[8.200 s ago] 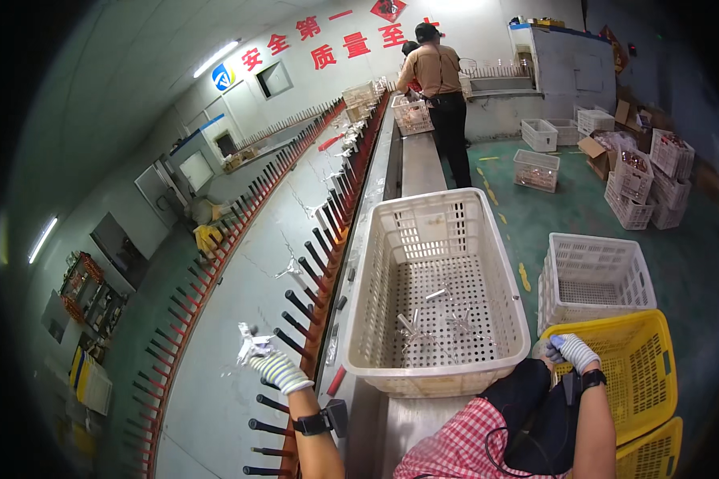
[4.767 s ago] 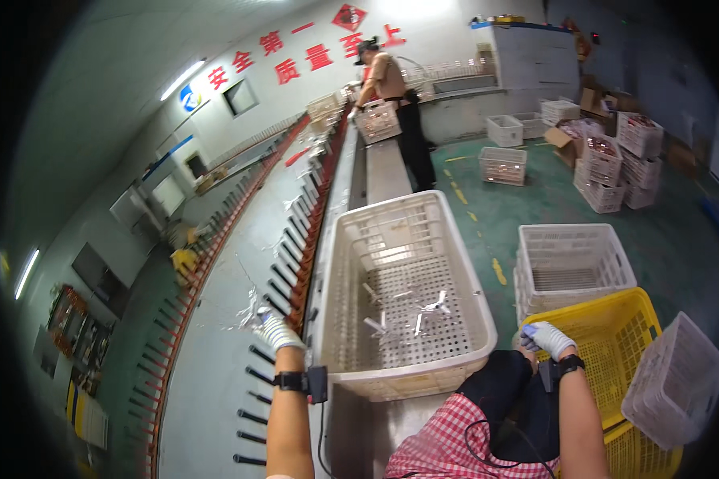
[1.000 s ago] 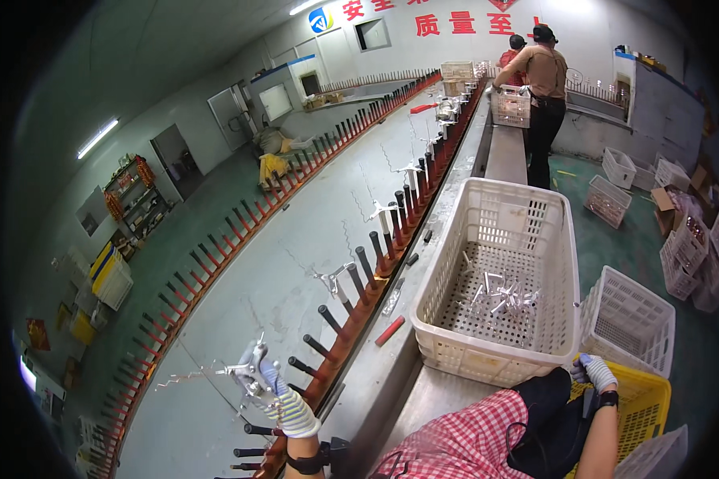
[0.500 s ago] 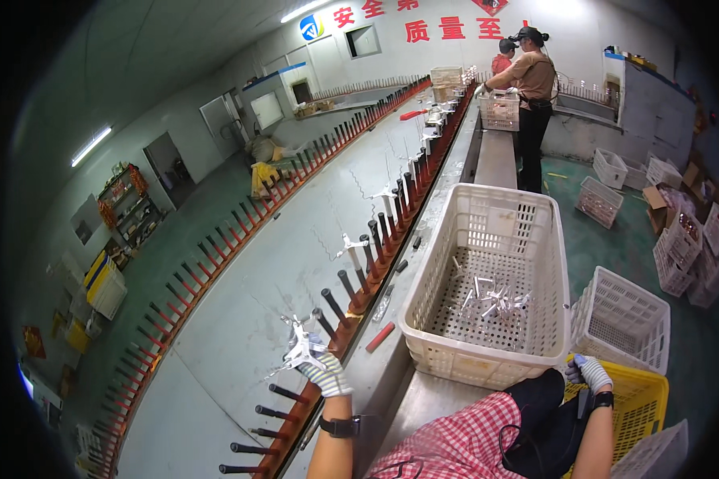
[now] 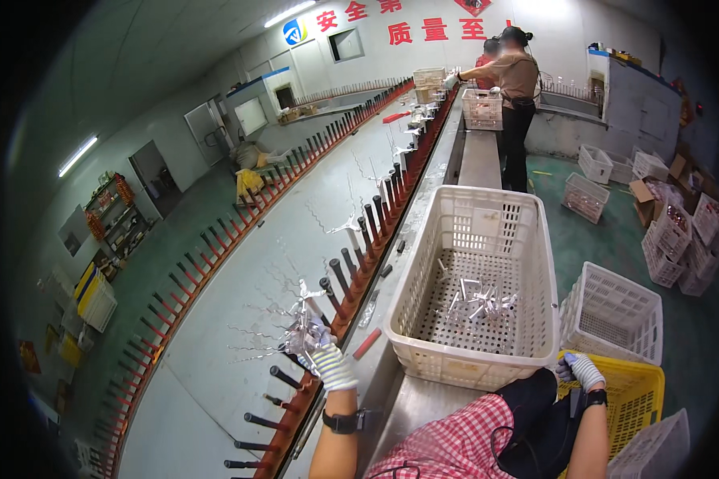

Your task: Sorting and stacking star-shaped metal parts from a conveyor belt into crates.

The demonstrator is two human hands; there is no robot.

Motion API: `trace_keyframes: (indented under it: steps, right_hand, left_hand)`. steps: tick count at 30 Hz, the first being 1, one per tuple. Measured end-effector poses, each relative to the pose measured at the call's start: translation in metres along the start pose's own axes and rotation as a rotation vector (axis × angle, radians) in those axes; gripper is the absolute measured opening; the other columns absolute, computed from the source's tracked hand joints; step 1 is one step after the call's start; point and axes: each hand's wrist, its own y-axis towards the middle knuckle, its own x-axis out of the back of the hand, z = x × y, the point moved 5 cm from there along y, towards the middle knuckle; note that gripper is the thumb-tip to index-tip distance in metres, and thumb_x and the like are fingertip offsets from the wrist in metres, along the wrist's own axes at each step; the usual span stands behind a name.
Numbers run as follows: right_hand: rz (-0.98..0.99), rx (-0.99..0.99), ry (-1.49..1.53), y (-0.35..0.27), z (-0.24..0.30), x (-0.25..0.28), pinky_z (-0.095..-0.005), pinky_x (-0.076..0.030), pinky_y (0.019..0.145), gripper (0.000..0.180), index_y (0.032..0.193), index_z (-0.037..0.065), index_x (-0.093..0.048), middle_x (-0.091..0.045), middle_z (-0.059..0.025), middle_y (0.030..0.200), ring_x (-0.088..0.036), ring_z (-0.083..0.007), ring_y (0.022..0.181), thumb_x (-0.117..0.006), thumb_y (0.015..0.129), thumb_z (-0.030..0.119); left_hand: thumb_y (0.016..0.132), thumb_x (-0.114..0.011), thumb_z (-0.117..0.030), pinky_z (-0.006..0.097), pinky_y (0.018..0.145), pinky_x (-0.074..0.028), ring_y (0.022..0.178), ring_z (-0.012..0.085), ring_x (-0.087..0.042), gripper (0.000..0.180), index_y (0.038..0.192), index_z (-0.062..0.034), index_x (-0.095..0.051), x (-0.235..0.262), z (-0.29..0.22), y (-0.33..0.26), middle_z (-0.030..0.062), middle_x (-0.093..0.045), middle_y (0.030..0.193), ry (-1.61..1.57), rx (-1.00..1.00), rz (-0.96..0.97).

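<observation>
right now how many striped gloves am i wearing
2: the left glove holds silvery parts beside the dark pegs; the right glove is near the yellow crate. Both are in view.

Black-tipped posts (image 5: 340,279) ahead of and behind the left hand (image 5: 327,355) obstruct low travel along their row; room exists above the tips. The large white crate (image 5: 467,366) admits entry through its open top; its walls bar sideways reach.

Two gloved hands (image 5: 330,358) (image 5: 581,370), two co-workers (image 5: 519,78) (image 5: 485,67)
</observation>
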Motion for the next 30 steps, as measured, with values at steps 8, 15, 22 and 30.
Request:
trace_keyframes:
  steps: [8, 15, 22, 30]
  right_hand:
    - [-0.063, 0.004, -0.027, -0.006, -0.011, 0.029, -0.0309, -0.05, 0.049, 0.033, 0.082, 0.004, -0.058, -0.062, -0.0097, 0.069, -0.057, -0.0184, 0.05, -0.048, 0.087, 0.035]
    - [0.003, 0.052, -0.068, 0.003, -0.001, 0.007, -0.0286, -0.048, 0.054, 0.036, 0.084, 0.003, -0.058, -0.063, -0.01, 0.071, -0.058, -0.0167, 0.056, -0.047, 0.089, 0.036]
    - [-0.032, 0.015, -0.068, -0.004, 0.005, 0.005, -0.0298, -0.049, 0.053, 0.041, 0.082, -0.001, -0.059, -0.063, -0.0118, 0.071, -0.058, -0.0192, 0.054, -0.046, 0.089, 0.037]
    - [-0.017, 0.022, 0.041, -0.012, -0.002, 0.004, -0.0288, -0.049, 0.051, 0.033, 0.081, 0.001, -0.056, -0.062, -0.0122, 0.071, -0.056, -0.017, 0.05, -0.047, 0.089, 0.032]
  left_hand:
    - [0.086, -0.037, -0.002, 0.034, 0.096, -0.036, 0.117, 0.0243, -0.042, 0.049, 0.134, -0.0015, -0.027, -0.014, 0.036, -0.008, 0.0159, -0.04, 0.131, 1.103, 0.305, 0.274]
    - [0.088, -0.046, -0.015, 0.025, 0.061, -0.048, 0.077, 0.0166, -0.055, 0.03, 0.115, -0.0024, -0.048, 0.057, 0.061, 0.042, 0.0099, -0.055, 0.101, 0.065, -0.353, -0.158]
    - [0.081, -0.058, -0.014, 0.033, 0.085, -0.044, 0.097, 0.0241, -0.053, 0.041, 0.119, -0.0027, -0.046, -0.092, -0.096, -0.063, 0.0138, -0.054, 0.108, 0.441, -1.116, 0.663]
    - [0.077, -0.061, -0.027, 0.041, 0.102, -0.028, 0.123, 0.035, -0.032, 0.069, 0.129, 0.0054, -0.031, -0.075, -0.078, -0.091, 0.0245, -0.031, 0.134, 0.288, -0.69, 0.562]
